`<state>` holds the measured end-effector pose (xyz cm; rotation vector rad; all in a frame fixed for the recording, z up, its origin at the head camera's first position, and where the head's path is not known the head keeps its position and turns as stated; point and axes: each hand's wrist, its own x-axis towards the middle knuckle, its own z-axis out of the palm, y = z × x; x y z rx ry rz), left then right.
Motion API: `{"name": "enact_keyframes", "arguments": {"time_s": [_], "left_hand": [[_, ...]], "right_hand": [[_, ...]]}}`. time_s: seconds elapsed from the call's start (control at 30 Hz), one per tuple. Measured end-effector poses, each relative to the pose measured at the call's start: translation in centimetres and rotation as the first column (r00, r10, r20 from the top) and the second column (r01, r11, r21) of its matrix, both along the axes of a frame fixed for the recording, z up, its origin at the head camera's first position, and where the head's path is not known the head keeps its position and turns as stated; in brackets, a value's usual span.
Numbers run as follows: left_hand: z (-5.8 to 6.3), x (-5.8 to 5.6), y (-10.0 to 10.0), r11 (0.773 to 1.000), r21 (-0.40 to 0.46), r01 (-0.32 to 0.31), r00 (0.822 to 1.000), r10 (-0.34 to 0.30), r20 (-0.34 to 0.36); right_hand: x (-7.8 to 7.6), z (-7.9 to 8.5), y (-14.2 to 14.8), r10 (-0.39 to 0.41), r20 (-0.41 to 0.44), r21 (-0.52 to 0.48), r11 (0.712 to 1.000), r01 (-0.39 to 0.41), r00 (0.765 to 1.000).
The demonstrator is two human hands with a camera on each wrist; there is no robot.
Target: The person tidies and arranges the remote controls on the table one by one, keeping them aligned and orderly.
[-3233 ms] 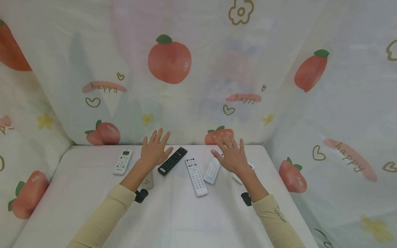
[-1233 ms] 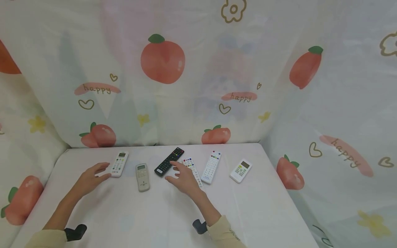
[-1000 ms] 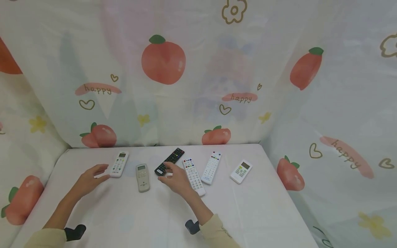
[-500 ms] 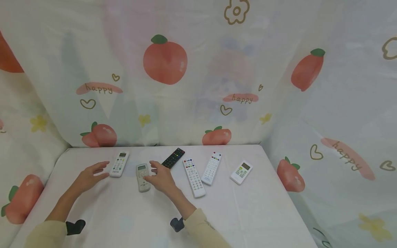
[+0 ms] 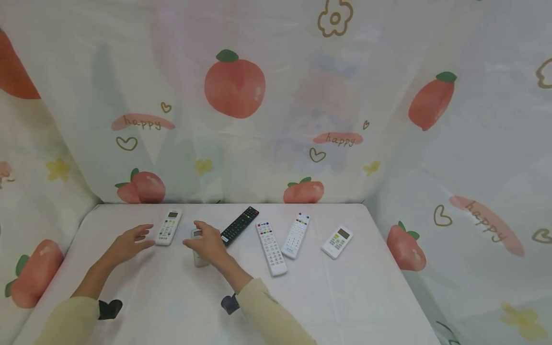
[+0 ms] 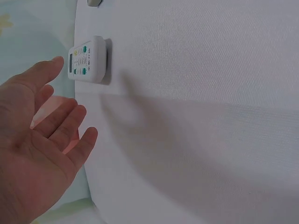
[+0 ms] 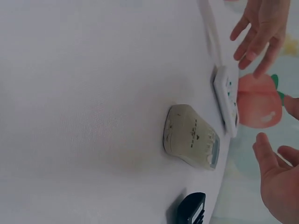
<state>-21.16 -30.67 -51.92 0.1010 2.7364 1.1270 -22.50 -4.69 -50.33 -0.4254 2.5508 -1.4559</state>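
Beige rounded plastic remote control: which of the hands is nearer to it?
Right. The right hand hovers above the beige remote control, apart from it; the left hand is farther off, to its left, beside the leftmost white rectangular plastic remote control.

The person's left grip (image 6: 39, 154), a bare hand, is entering from the left edge with its palm showing and its fingers bending loosely around nothing. The thumb tip is hovering near a white remote (image 6: 88, 60), just apart from it. Green and yellow buttons are dotting the remote, which is lying on the white surface (image 6: 224, 56). A curving shadow (image 6: 140, 123) is spreading below. A grey object (image 6: 94, 3) is peeking in at the top edge. A pale backdrop (image 6: 46, 28) is filling the left side.
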Motion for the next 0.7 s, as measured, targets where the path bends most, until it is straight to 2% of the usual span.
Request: {"name": "enact_keyframes", "arguments": {"time_s": [0.37, 0.7], "left_hand": [[-0.4, -0.7, -0.4, 0.999, 0.015, -0.029, 0.999, 0.028, 0.045], [-1.0, -1.6, -0.3, 0.995, 0.056, -0.085, 0.988, 0.077, 0.131]], "right_hand": [[-1.5, -1.5, -2.4, -0.052, 0.017, 0.071, 0.996, 0.051, 0.999], [-1.7, -1.8, -3.9, -0.008, 0.017, 0.179, 0.984, 0.005, 1.000]]}}
